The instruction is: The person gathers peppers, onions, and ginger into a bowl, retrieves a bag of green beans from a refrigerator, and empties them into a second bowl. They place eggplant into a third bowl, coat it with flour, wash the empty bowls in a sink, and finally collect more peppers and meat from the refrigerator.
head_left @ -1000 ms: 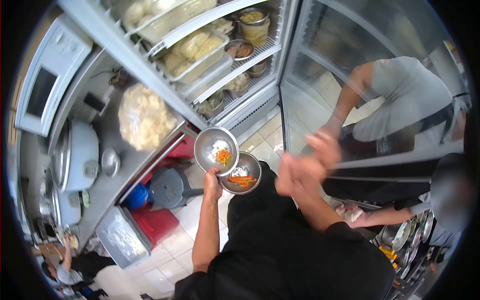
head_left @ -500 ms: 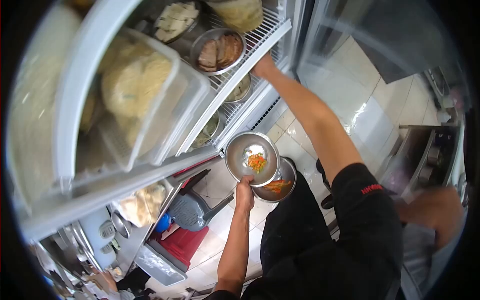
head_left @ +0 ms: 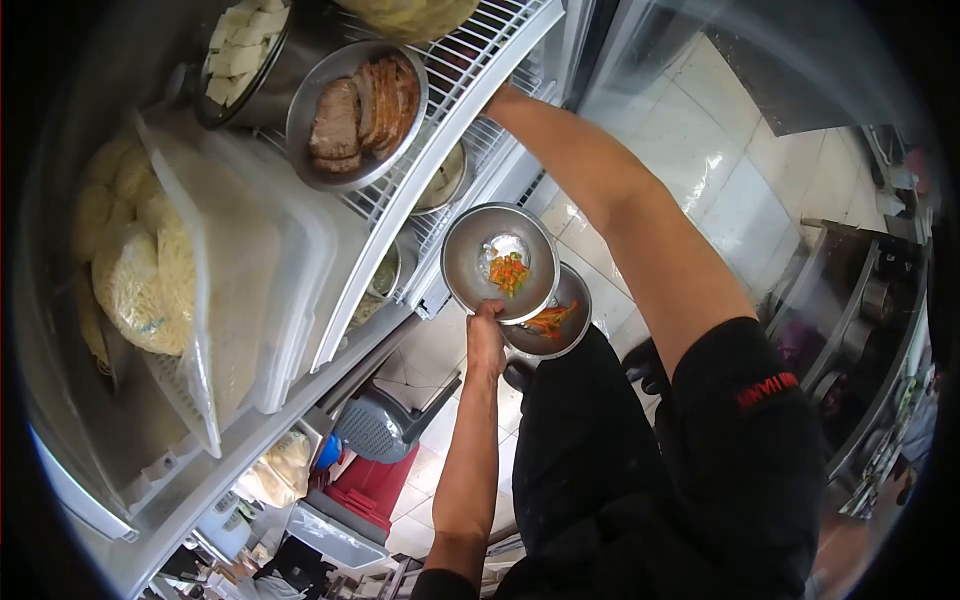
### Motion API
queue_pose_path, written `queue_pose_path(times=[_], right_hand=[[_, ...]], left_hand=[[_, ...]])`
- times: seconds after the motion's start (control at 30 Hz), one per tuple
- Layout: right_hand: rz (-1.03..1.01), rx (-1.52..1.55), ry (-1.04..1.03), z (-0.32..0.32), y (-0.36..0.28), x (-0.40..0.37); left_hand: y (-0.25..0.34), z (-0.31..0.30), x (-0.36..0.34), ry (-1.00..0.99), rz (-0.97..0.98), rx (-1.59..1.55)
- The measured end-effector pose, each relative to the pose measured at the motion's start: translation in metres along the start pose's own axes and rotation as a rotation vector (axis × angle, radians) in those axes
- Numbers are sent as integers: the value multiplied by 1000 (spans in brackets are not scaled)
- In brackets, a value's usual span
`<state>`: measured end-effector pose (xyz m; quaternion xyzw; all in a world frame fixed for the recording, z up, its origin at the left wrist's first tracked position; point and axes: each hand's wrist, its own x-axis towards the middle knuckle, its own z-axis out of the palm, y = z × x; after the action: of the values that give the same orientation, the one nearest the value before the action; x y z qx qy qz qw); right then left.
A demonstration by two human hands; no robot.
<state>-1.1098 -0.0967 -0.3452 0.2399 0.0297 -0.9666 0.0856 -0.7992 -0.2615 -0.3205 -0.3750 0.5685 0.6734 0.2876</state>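
Observation:
My left hand (head_left: 487, 338) grips the near rim of a metal bowl (head_left: 462, 262) that holds a little diced orange and green vegetable. A second metal bowl (head_left: 578, 335) with orange strips sits partly beneath the first, by my leg. My right arm reaches into an open refrigerator, and its wrist (head_left: 512, 108) passes under the edge of a white wire shelf (head_left: 440, 165). That shelf hides most of the right hand and its fingers. On the shelf above stands a metal bowl of sliced browned meat (head_left: 365, 110). Below it, near my right wrist, is another metal bowl (head_left: 445, 180).
A dark container of white cut pieces (head_left: 243, 45), plastic bins (head_left: 300, 290) and bagged noodles (head_left: 150, 250) fill the refrigerator's left side. Below lies tiled floor (head_left: 740, 230) with a grey plastic seat (head_left: 375, 425). Shelving (head_left: 850, 320) stands at the right.
The view has moved closer to the refrigerator, and my right hand has gone farther in under the shelf. My left hand keeps its hold on the bowl.

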Motion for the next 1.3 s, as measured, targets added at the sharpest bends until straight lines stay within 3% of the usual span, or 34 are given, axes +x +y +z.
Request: queue_pose_path(times=[0.47, 0.5, 0.67, 0.7, 0.77, 0.8, 0.87, 0.93, 1.0, 1.07, 1.17, 1.3], right_hand=[[-25, -25, 161, 8, 6, -8], [-115, -215, 44, 6, 8, -9], [-157, -163, 90, 1, 7, -8], [-223, -280, 10, -12, 8, 4], [-976, -951, -449, -78, 12, 106], [-908, -845, -466, -58, 15, 67], [-1257, -2076, -16, -13, 8, -38], [-912, -2019, 101, 10, 17, -107], [-786, -1979, -8, 1, 22, -154], [-444, -1932, 22, 7, 28, -197], [-322, -1918, -51, -7, 32, -221], [-360, -2028, -30, -10, 27, -231]], left_hand=[[1, 6, 23, -74, -45, 36], [0, 4, 25, -76, -59, 46], [2, 6, 23, -81, -73, 47], [4, 7, 20, -52, -69, 48], [7, 6, 20, -63, -72, 71], [10, 6, 20, -72, -72, 89], [19, 8, 19, -86, -109, 127], [19, 5, 22, -96, -145, 161], [9, -1, 37, -96, -101, 190], [9, -1, 39, -96, -106, 189], [7, 1, 40, -104, -106, 217], [7, 4, 36, -122, -127, 240]])
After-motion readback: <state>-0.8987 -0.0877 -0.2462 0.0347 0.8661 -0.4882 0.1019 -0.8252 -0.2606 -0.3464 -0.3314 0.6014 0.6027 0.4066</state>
